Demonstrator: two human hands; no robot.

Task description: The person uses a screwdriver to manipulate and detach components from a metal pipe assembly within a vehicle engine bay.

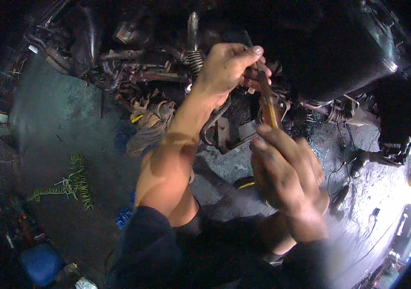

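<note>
My left hand (227, 67) is reached forward under the dark machinery, its thumb and fingers closed. What lies between its fingers is mostly hidden, though a thin rod (247, 37) shows just above the knuckles. From beside the left fingertips a tool with an orange-brown, yellow-streaked handle (270, 110) runs back toward me, its upper part dark and narrow. My right hand (289, 176), slightly blurred, is curled at the near end of that handle. A coil spring (195, 60) stands just left of my left hand. Below the tool is a metal bracket (234, 139).
Greasy vehicle parts (152, 72) cross the top. Grey-brown rags (152, 123) hang at left. A coiled yellow-green hose (73, 188) lies on the concrete floor (51, 125); a blue object (41, 262) sits lower left. Cables (342, 166) trail at right near bright light.
</note>
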